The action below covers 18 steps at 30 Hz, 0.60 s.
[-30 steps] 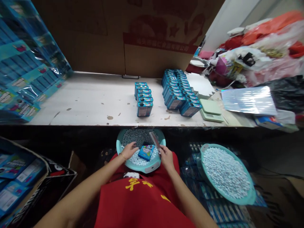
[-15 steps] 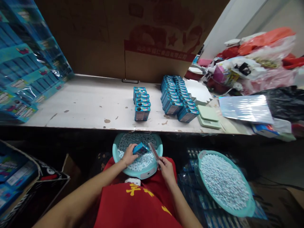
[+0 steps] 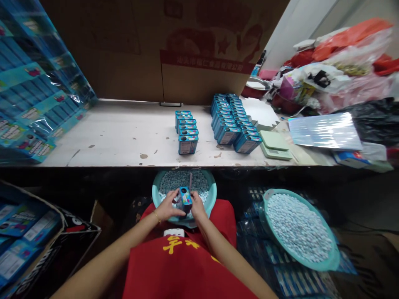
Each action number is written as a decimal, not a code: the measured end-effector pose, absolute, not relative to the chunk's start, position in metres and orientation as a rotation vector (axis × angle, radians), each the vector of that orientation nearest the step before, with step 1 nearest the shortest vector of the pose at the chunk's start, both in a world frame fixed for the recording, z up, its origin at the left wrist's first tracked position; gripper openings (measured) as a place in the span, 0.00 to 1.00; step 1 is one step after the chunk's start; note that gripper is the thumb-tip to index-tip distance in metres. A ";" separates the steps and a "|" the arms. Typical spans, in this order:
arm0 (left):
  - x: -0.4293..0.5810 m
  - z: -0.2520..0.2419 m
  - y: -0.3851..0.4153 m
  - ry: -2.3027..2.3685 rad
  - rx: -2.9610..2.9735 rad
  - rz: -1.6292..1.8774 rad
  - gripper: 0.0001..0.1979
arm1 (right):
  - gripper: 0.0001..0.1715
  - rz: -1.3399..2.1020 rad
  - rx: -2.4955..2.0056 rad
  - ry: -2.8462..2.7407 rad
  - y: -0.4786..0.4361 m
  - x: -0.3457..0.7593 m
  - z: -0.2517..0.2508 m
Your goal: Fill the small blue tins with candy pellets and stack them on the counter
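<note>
My left hand (image 3: 167, 207) is closed around the left side of a small blue printed box (image 3: 186, 196), held upright over a turquoise basin (image 3: 213, 195). A dark round spot shows on the box's top. At the box's right side, the fingers of my right hand (image 3: 198, 206) are bent against it. They also keep a narrow flat strip (image 3: 190, 180), which sticks up behind the box; its lower end is hidden. Small pale blue and white pieces (image 3: 174, 179) fill the basin, which rests at my lap.
On the white table (image 3: 124, 137) stand a short row of blue boxes (image 3: 188, 144) and a larger block of them (image 3: 229, 135), beside a pale green scale (image 3: 274, 145). A second full basin (image 3: 335, 257) is at right. An open carton (image 3: 62, 224) is at left.
The box has turned from tilted to upright and come between both hands. My right hand has moved left to the box, and the strip has swung to near vertical behind it.
</note>
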<state>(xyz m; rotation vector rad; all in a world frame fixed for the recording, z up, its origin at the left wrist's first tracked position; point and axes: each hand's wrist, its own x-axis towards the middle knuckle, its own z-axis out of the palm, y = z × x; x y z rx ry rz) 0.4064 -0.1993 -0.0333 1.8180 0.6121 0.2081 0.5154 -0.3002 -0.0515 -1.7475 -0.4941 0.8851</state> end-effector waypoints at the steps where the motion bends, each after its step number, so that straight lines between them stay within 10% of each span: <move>1: 0.407 -0.035 -0.196 0.624 1.839 0.182 0.46 | 0.11 0.842 -1.776 -0.557 -0.301 0.515 -0.052; 18: 0.356 -0.018 -0.167 0.951 0.966 0.581 0.22 | 0.21 0.533 -2.749 -1.294 -0.316 0.600 -0.030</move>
